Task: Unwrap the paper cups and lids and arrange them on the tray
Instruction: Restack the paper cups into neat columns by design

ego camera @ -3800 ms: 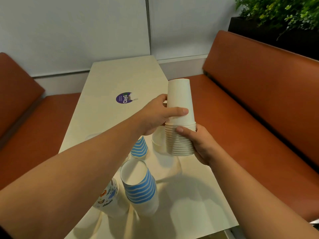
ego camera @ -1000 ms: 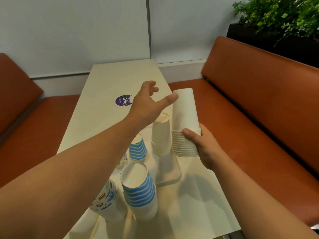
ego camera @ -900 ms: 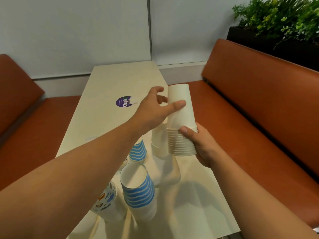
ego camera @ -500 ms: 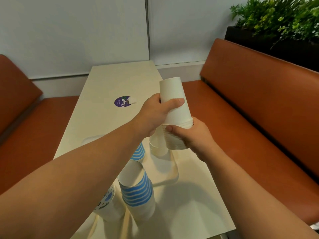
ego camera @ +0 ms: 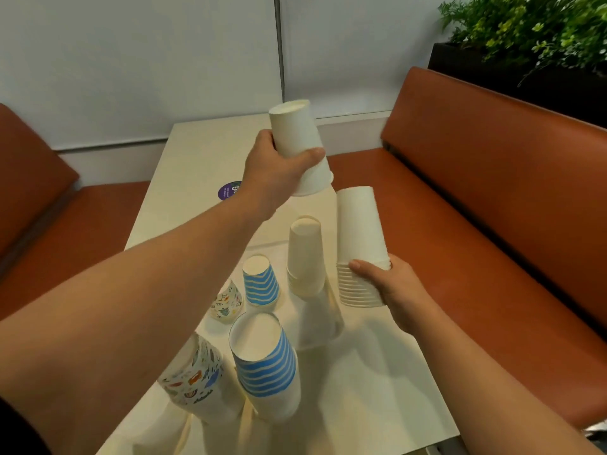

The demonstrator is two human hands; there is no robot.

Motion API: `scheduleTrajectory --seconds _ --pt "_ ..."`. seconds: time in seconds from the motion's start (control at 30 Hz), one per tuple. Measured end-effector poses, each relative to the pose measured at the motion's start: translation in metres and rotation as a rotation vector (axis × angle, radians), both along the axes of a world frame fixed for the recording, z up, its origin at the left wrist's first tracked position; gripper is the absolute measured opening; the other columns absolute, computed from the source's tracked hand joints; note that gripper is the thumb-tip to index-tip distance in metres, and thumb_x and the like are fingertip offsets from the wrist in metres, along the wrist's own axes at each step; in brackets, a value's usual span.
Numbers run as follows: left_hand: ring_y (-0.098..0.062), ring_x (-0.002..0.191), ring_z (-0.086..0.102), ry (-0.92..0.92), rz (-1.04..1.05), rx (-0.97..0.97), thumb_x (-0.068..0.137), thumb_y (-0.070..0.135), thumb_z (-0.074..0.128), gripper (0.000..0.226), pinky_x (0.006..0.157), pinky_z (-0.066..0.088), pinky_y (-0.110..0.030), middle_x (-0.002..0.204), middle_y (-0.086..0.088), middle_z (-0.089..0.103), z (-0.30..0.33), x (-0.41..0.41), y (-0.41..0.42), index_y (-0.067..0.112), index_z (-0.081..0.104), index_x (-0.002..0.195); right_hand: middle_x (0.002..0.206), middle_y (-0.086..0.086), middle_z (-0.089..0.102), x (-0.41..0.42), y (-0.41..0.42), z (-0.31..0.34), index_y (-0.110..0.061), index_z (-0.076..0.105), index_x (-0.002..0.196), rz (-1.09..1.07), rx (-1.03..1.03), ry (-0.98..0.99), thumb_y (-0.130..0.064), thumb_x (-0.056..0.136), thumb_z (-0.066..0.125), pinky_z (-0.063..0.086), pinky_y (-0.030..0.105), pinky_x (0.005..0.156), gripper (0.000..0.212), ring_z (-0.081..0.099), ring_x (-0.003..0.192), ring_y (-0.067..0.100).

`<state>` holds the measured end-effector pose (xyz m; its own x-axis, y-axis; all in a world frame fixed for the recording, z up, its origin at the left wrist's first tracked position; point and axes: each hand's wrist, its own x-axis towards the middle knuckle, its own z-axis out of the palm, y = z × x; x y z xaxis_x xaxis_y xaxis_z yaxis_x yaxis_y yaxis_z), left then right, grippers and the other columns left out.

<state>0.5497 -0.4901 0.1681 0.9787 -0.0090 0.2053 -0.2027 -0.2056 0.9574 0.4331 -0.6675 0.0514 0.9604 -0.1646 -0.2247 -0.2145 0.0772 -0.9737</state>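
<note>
While the right hand (ego camera: 395, 290) holds the white cup stack (ego camera: 359, 247) at centre right, the left hand (ego camera: 279, 172) grips one separated cup (ego camera: 299, 142), likely bound for the worktop stack (ego camera: 305, 257).

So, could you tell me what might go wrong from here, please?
1. The left hand holds a white cup tilted above the table; setting it down could knock over the short white stack.
2. The right hand grips the tall stack only near its bottom rims, so the stack could tip or slip.
</note>
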Motion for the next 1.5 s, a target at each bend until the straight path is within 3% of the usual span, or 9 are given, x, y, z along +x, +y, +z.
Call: scheduleTrajectory --seconds 0.13,0.33,0.43,0.53,0.73,0.87,1.1,1.33,1.5 --pt "-0.020 0.106 0.059 0.085 -0.049 0.134 0.061 0.027 0.088 0.073 0.092 0.054 -0.045 0.116 0.002 0.058 -0.028 0.005 0.006 0.025 0.042 0.117 0.092 0.007 0.074 -0.006 -0.005 -0.009 -0.007 0.063 0.104 0.057 0.258 0.035 -0.031 0.062 0.090 0.058 0.029 0.071 0.055 0.073 0.079 0.017" --pt "-0.019 0.108 0.058 0.255 -0.189 0.330 0.054 0.041 0.093 0.090 0.094 0.053 -0.043 0.120 0.002 0.058 -0.061 0.005 0.014 0.022 0.044 0.127 0.097 0.010 0.075 -0.004 -0.002 -0.009 -0.002 0.064 0.112 0.156 0.408 -0.009 -0.044 0.025 0.100 0.059 0.029 0.073 0.103 0.073 0.088 0.020" --pt "-0.014 0.113 0.050 0.085 -0.051 0.346 0.067 0.049 0.084 0.078 0.095 0.043 -0.028 0.124 0.005 0.053 -0.047 -0.004 0.012 0.020 0.046 0.130 0.100 0.011 0.075 -0.001 0.001 -0.003 -0.003 0.064 0.113 0.203 0.406 -0.044 -0.042 0.027 0.100 0.059 0.028 0.076 0.102 0.072 0.091 0.020" --pt "-0.007 0.098 0.055 -0.143 0.059 0.110 0.072 0.055 0.077 0.056 0.089 0.046 -0.025 0.109 0.007 0.061 -0.028 -0.027 0.001 0.022 0.055 0.112 0.102 0.010 0.074 0.002 0.008 0.009 -0.005 0.065 0.112 0.252 0.364 -0.108 -0.039 0.034 0.099 0.058 0.028 0.077 0.092 0.071 0.093 0.020" --pt "-0.022 0.095 0.071 0.288 -0.259 -0.151 0.051 0.052 0.086 0.083 0.086 0.058 -0.047 0.110 -0.006 0.068 -0.031 -0.056 -0.016 0.018 0.051 0.118 0.109 0.008 0.074 0.005 0.023 0.032 -0.013 0.066 0.114 0.341 0.246 -0.228 -0.018 0.075 0.070 0.057 0.031 0.084 0.040 0.070 0.101 0.024" --pt "-0.027 0.093 0.072 0.285 -0.182 -0.239 0.051 0.045 0.087 0.081 0.083 0.059 -0.051 0.108 -0.011 0.068 -0.033 -0.052 -0.016 0.016 0.051 0.118 0.111 0.011 0.073 0.007 0.029 0.033 -0.009 0.063 0.120 0.262 0.101 -0.216 -0.035 0.059 0.082 0.056 0.040 0.090 0.069 0.069 0.104 0.029" --pt "-0.024 0.093 0.069 0.246 -0.085 -0.218 0.062 0.042 0.088 0.066 0.083 0.058 -0.050 0.106 -0.006 0.065 -0.031 -0.040 -0.018 0.022 0.048 0.111 0.102 0.001 0.074 0.013 0.034 0.031 -0.017 0.065 0.111 0.118 -0.116 -0.225 -0.048 0.044 0.087 0.059 0.042 0.084 0.077 0.071 0.095 0.021" --pt "-0.024 0.093 0.070 0.180 -0.025 -0.272 0.055 0.044 0.086 0.066 0.082 0.059 -0.050 0.105 -0.006 0.067 -0.028 -0.030 -0.022 0.024 0.051 0.107 0.098 -0.003 0.072 0.015 0.028 0.035 -0.021 0.065 0.105 0.082 -0.285 -0.200 -0.030 0.063 0.092 0.058 0.041 0.081 0.051 0.069 0.093 0.018" --pt "-0.023 0.097 0.068 0.051 0.118 -0.286 0.050 0.051 0.085 0.077 0.084 0.058 -0.050 0.110 -0.003 0.065 -0.005 -0.007 -0.007 0.020 0.049 0.111 0.098 -0.008 0.064 0.005 0.019 0.009 -0.020 0.060 0.110 0.041 -0.363 -0.123 -0.029 0.067 0.090 0.052 0.025 0.066 0.053 0.061 0.085 0.006"
